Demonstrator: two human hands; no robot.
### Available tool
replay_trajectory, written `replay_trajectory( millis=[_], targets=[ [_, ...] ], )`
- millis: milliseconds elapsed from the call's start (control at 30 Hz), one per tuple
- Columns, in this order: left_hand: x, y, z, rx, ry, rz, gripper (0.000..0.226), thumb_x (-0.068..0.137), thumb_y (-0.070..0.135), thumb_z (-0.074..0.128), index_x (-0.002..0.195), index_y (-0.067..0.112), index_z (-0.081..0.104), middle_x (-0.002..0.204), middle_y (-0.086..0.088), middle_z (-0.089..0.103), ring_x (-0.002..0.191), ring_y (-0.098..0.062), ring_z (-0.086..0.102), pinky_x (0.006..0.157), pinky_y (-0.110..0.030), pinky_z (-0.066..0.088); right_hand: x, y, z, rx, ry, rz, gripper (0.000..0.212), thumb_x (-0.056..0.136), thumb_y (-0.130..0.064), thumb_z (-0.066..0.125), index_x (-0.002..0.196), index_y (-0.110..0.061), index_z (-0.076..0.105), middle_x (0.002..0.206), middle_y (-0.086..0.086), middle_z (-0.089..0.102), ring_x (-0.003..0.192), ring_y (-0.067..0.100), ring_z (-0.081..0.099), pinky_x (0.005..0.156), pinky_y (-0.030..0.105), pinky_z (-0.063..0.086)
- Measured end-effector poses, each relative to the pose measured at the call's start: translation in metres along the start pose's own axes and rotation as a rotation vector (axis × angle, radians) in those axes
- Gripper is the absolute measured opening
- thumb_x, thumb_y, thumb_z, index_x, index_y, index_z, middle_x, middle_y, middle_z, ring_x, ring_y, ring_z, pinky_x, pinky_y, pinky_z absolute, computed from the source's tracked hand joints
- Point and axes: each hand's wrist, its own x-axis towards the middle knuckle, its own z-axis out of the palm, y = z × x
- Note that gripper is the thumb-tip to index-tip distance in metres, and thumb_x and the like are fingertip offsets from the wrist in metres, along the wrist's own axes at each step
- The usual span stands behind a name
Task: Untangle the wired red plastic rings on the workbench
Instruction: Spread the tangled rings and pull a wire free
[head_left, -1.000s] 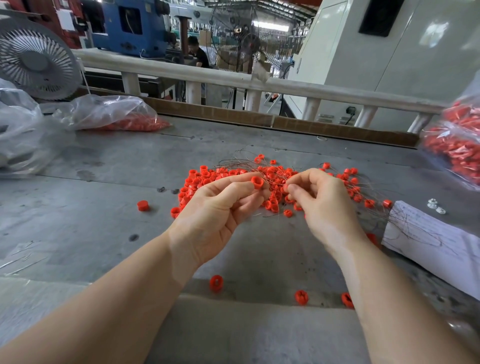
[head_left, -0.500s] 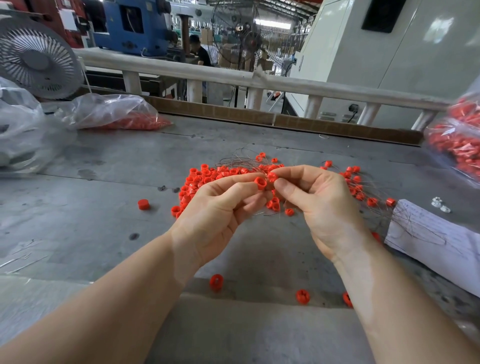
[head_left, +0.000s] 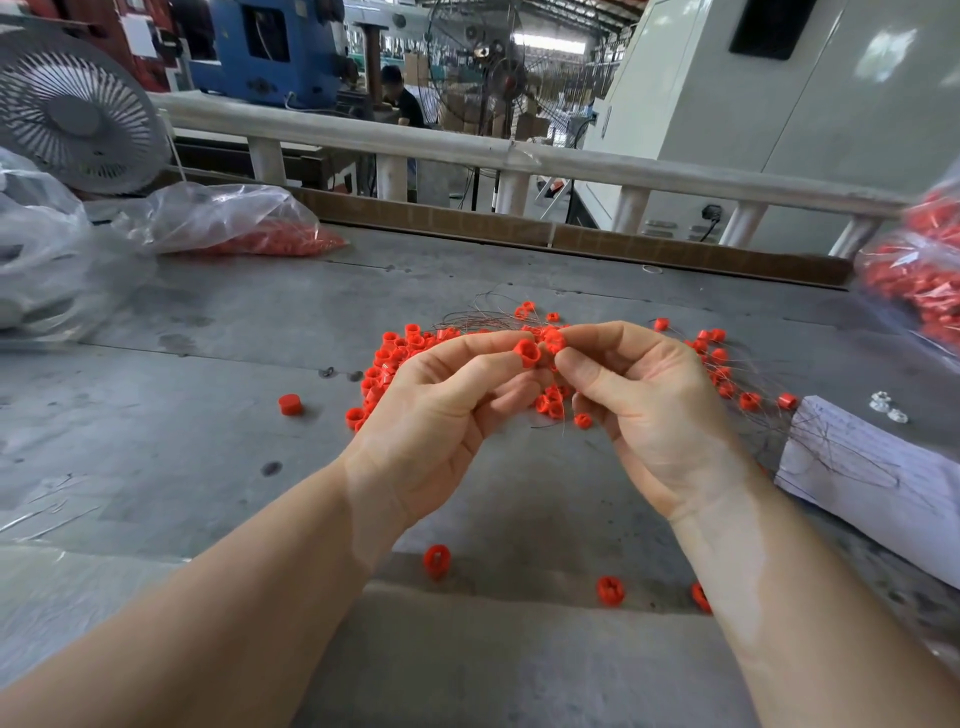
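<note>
A tangle of small red plastic rings on thin wires lies on the grey workbench, spreading right behind my hands. My left hand pinches one red ring between thumb and forefinger, lifted above the pile. My right hand pinches a second red ring right beside it, fingertips almost touching the left ones. Thin wires hang down from the held rings. Part of the pile is hidden behind both hands.
Loose red rings lie near the front edge and at the left. Clear bags of red rings sit at back left and far right. A white paper lies at right, a fan at back left.
My right hand has moved left and up until its fingertips meet my left hand's at the lifted rings. My left hand has stayed nearly in place.
</note>
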Motion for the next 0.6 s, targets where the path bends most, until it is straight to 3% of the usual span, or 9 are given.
replay_trajectory(
  millis=[233, 433, 600],
  targets=[
    [-0.0005, 0.0016, 0.0009, -0.013, 0.011, -0.002, 0.011, 0.066, 0.009, 0.066, 0.072, 0.008, 0.074, 0.074, -0.006, 0.073, 0.067, -0.009, 0.07, 0.061, -0.013, 0.053, 0.0009, 0.0012, 0.0023, -0.072, 0.034, -0.132, 0.011, 0.06, -0.011, 0.07, 0.066, -0.02, 0.073, 0.072, -0.002, 0.073, 0.073, 0.009, 0.068, 0.07, 0.018, 0.053],
    [-0.0004, 0.0018, 0.0019, 0.002, 0.016, 0.002, 0.011, 0.062, 0.011, 0.067, 0.07, 0.009, 0.075, 0.074, -0.008, 0.072, 0.069, -0.011, 0.071, 0.062, -0.013, 0.054, 0.0008, 0.0001, 0.0007, 0.031, 0.019, -0.039, 0.011, 0.062, -0.011, 0.069, 0.07, -0.016, 0.073, 0.074, 0.0, 0.074, 0.066, 0.004, 0.066, 0.054, 0.01, 0.046],
    [-0.0005, 0.0019, 0.0023, 0.0, 0.01, 0.003, 0.011, 0.062, 0.011, 0.068, 0.071, 0.009, 0.075, 0.08, -0.01, 0.073, 0.071, -0.012, 0.071, 0.061, -0.014, 0.053, 0.001, 0.0005, -0.0015, 0.077, 0.033, 0.058, 0.011, 0.063, -0.017, 0.067, 0.072, -0.018, 0.074, 0.076, 0.0, 0.073, 0.061, 0.002, 0.062, 0.047, 0.011, 0.042]
  ],
)
